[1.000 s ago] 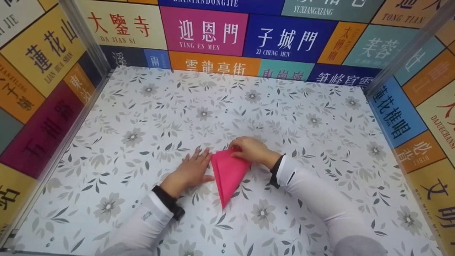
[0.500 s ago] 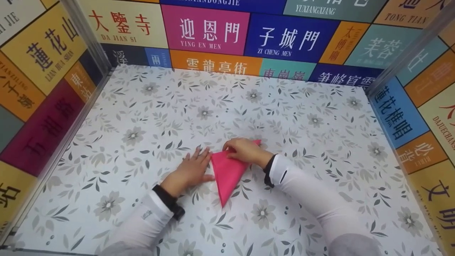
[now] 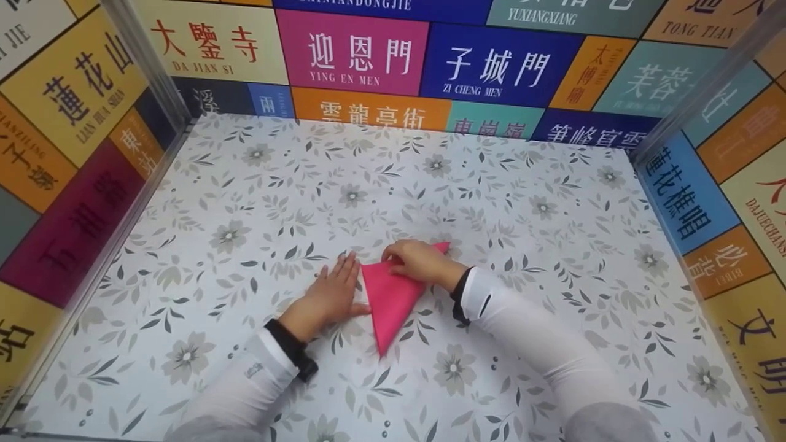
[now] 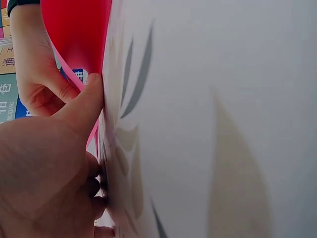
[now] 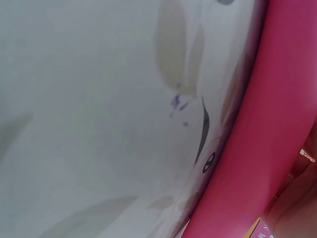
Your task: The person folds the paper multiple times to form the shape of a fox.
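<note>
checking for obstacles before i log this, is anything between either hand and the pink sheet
Nothing visible is in the way: the right hand pinches the pink sheet near its upper edge, and the left hand lies right at its left edge.

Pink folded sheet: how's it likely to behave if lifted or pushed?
Probably light: the pink sheet shows a thin edge in the left wrist view. Likely springy rather than limp, since it bends in a smooth curve; it may unfold if released. Pushed at its pointed tip, it might buckle.
</note>
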`<state>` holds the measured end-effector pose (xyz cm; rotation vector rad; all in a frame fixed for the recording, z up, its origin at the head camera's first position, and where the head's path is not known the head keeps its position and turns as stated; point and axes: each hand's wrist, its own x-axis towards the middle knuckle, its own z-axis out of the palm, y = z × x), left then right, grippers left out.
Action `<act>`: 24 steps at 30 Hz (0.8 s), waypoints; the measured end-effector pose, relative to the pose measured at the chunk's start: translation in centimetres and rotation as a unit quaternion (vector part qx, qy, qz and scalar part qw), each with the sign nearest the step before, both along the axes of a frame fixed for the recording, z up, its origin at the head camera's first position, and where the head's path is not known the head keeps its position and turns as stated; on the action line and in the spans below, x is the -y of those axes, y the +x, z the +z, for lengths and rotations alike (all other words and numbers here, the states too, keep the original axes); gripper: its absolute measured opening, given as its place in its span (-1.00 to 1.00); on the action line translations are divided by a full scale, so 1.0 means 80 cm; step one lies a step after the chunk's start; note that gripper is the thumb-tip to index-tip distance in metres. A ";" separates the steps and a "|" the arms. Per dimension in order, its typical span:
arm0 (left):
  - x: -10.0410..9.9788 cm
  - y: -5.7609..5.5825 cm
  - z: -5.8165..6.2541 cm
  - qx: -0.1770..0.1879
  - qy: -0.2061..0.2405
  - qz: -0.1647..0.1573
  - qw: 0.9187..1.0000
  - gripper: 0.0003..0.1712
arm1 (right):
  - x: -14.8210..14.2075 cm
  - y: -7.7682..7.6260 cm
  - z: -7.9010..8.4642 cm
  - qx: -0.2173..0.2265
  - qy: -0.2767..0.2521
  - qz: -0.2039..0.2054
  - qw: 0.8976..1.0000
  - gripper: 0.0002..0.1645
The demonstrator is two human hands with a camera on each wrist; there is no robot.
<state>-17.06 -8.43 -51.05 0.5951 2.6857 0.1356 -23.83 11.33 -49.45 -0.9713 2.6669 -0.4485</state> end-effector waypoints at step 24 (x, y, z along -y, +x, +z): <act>0.004 0.001 0.011 0.000 0.006 -0.008 1.000 0.01 | 0.013 -0.001 0.000 -0.005 0.021 -0.019 1.000 -0.72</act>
